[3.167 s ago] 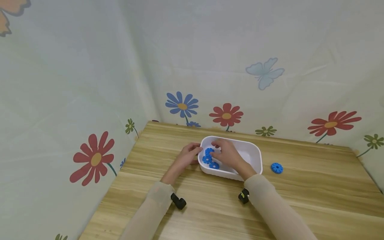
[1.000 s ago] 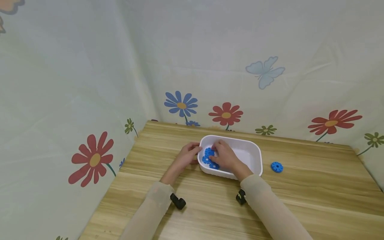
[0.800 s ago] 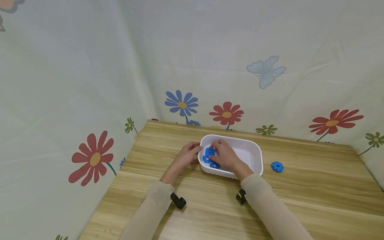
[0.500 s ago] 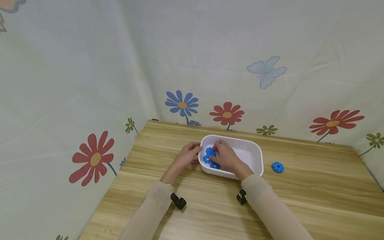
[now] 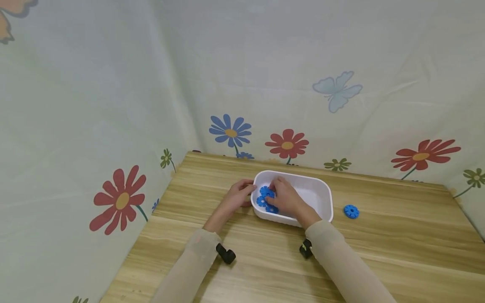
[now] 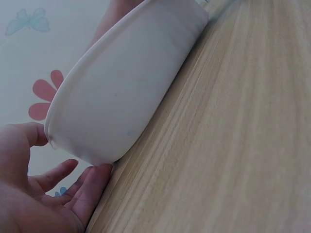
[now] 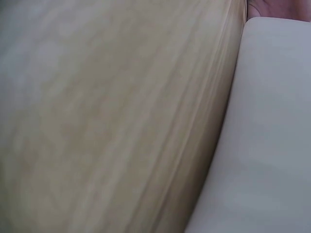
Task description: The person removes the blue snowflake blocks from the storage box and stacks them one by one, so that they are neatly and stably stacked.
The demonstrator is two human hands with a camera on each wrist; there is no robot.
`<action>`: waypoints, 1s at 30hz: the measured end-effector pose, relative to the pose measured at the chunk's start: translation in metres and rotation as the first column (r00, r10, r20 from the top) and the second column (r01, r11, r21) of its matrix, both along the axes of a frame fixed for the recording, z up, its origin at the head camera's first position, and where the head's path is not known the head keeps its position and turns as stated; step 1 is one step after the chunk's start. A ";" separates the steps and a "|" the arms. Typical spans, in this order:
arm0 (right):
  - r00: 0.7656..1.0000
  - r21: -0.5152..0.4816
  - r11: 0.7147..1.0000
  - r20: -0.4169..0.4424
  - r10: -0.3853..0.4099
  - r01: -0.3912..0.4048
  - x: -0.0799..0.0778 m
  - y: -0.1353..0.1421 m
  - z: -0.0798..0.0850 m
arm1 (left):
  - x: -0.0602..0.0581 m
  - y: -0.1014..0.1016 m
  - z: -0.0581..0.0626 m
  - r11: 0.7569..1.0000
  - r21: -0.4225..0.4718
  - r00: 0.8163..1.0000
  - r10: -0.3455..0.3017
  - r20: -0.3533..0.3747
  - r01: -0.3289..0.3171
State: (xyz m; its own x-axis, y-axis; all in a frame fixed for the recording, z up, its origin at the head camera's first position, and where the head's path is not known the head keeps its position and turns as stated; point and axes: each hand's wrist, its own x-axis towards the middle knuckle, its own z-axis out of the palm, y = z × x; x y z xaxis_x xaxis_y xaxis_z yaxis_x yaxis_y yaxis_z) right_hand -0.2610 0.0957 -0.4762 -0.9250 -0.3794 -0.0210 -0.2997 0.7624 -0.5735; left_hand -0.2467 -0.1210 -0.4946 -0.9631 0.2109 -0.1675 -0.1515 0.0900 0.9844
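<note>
A white rectangular tub [image 5: 323, 206] with rounded corners stands on the wooden table. At its left end, my left hand [image 5: 238, 196] touches it from outside. In the left wrist view, the left thumb [image 6: 36, 133] meets the rim, and fingertips rest by the foot of the wall. Several blue notched discs [image 5: 261, 201] lie overlapping inside the tub's left end. Reaching in over them, my right hand [image 5: 287, 198] pinches a blue notched disc [image 5: 270, 195], partly covered by its fingers. The right wrist view shows only the tub's outer wall [image 7: 272, 126], the table and a bit of hand.
Right of the tub, another blue notched disc [image 5: 351, 211] lies on the wooden table [image 5: 265, 261]. A pale cloth printed with flowers and butterflies hangs behind the table and on the left. Each sleeve cuff carries a small black camera [image 5: 225, 254].
Since the earliest frame, the right hand has moved down and left onto the blue discs, its fingers closing in. Lately it shifts only slightly. Left hand, tub and loose disc stay in place.
</note>
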 end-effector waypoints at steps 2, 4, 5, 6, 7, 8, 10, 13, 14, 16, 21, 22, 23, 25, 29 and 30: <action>1.000 -0.008 1.000 -0.006 -0.001 0.001 -0.001 0.000 0.000 | -0.001 0.000 0.000 1.000 0.007 1.000 0.002 0.005 -0.002; 1.000 -0.013 1.000 -0.012 0.002 -0.002 -0.002 0.000 0.000 | -0.001 0.001 0.000 1.000 0.014 1.000 0.005 0.009 -0.005; 1.000 -0.015 1.000 -0.014 0.002 -0.003 -0.002 0.000 0.000 | -0.001 0.000 0.000 1.000 0.018 1.000 0.005 0.011 -0.006; 1.000 -0.018 1.000 -0.020 0.005 -0.005 -0.002 0.000 0.000 | -0.001 0.000 0.000 1.000 0.017 1.000 0.007 0.012 -0.007; 1.000 -0.019 1.000 -0.023 0.007 -0.008 -0.002 0.000 0.000 | -0.001 0.000 0.000 1.000 0.018 1.000 0.007 0.013 -0.007; 1.000 -0.017 1.000 -0.024 0.012 -0.013 -0.002 0.000 0.000 | -0.001 0.000 0.000 1.000 0.017 1.000 0.007 0.012 -0.007; 0.999 -0.010 1.000 -0.026 0.021 -0.021 -0.001 0.000 -0.001 | -0.001 0.000 0.000 1.000 0.016 1.000 0.005 0.011 -0.006; 0.999 0.006 0.999 -0.023 0.036 -0.036 0.000 0.000 -0.001 | -0.001 0.000 0.000 1.000 0.013 1.000 0.004 0.010 -0.004; 0.999 0.012 0.999 -0.021 0.040 -0.040 0.000 -0.001 -0.001 | -0.001 0.000 0.000 1.000 0.012 1.000 0.004 0.012 -0.005; 0.999 0.016 0.999 -0.009 0.040 -0.040 0.001 -0.001 0.000 | -0.001 0.001 0.001 1.000 0.009 1.000 0.005 0.010 -0.005; 0.999 0.017 0.999 0.017 0.027 -0.028 0.001 0.000 0.001 | -0.001 0.002 0.002 1.000 0.012 1.000 0.005 0.008 -0.005; 1.000 0.018 0.999 0.017 0.026 -0.027 0.001 0.000 0.001 | 0.000 0.002 0.002 1.000 0.015 1.000 0.005 0.008 -0.005; 1.000 0.020 0.999 0.014 0.028 -0.028 0.001 0.000 0.001 | 0.000 0.002 0.002 1.000 0.014 1.000 0.005 0.008 -0.005; 1.000 0.025 0.999 0.006 0.029 -0.029 0.001 -0.001 0.001 | 0.000 0.002 0.001 1.000 0.011 1.000 0.005 0.009 -0.005; 0.999 0.026 0.999 -0.004 0.033 -0.033 0.002 -0.002 0.002 | -0.001 0.002 0.002 1.000 0.009 1.000 0.009 0.010 -0.009; 1.000 0.026 0.999 -0.005 0.031 -0.031 0.002 -0.002 0.002 | -0.001 0.002 0.002 1.000 0.009 1.000 0.012 0.012 -0.012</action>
